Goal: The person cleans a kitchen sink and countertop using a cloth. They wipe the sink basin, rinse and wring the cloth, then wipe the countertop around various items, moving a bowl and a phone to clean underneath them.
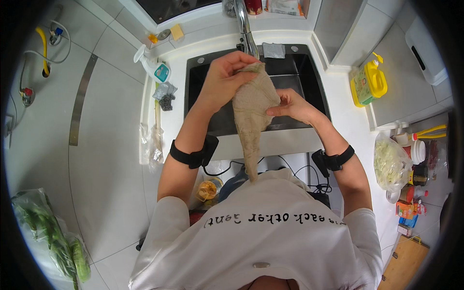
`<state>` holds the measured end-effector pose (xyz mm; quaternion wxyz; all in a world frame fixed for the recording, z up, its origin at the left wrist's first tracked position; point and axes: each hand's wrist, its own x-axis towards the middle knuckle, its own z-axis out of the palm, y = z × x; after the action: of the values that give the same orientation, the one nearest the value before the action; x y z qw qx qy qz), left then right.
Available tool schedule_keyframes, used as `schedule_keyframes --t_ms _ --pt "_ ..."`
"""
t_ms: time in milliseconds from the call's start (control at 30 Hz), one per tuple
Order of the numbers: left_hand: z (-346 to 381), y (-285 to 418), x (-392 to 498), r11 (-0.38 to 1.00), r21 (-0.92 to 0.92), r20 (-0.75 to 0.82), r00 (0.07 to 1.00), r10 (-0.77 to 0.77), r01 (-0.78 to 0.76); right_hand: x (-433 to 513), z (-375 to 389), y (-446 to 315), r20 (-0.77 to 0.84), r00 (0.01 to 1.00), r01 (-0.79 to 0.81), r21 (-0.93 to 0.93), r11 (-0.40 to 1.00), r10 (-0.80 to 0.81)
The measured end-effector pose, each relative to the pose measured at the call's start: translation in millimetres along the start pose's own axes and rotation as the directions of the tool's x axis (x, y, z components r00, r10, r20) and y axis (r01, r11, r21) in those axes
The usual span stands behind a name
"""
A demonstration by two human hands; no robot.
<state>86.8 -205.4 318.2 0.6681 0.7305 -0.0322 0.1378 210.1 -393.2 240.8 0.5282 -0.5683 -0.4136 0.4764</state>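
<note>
A beige cloth (pixel 253 98) with frayed edges hangs from my two hands above the front of a dark sink (pixel 319 90). My left hand (pixel 228 78) pinches its upper corner between thumb and fingers, close to the chrome faucet (pixel 248 40). Lower down, my right hand (pixel 291 107) grips the cloth's right edge. The cloth narrows to a tail that drops past the counter's front edge toward my shirt. Part of the basin is hidden behind the cloth and my hands.
Left of the sink are a spray bottle (pixel 154 69) and a dark scouring pad (pixel 167 103). A yellow pump jug (pixel 369 83) stands to the right. Bagged shredded vegetables (pixel 391 163) and several jars line the right counter. A grey folded cloth (pixel 274 50) lies by the faucet.
</note>
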Motion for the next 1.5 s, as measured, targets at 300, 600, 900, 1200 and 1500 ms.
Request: schedule_keyframes --t_ms 300,600,900,1200,1500 --pt "15 -69 -33 0.65 -0.544 0.179 0.831 -0.527 0.53 -16 -22 -5 -0.187 0.982 0.008 0.082 0.997 0.008" --pt "28 -70 -20 0.721 -0.417 0.005 0.795 -0.606 0.553 -47 -50 -17 -0.377 0.897 -0.049 0.433 0.9 0.231" --pt "24 -91 -28 0.866 0.011 -0.249 0.84 -0.482 0.5 -57 -52 46 -0.641 0.677 -0.257 0.252 0.933 0.36" --pt "24 -93 -27 0.842 -0.207 -0.113 0.842 -0.527 0.499 -69 -54 38 -0.669 0.657 -0.169 0.32 0.932 0.349" --pt "27 -92 -21 0.893 0.103 -0.286 0.873 -0.395 0.437 -65 -74 58 -0.785 0.605 -0.243 -0.028 0.97 0.129"
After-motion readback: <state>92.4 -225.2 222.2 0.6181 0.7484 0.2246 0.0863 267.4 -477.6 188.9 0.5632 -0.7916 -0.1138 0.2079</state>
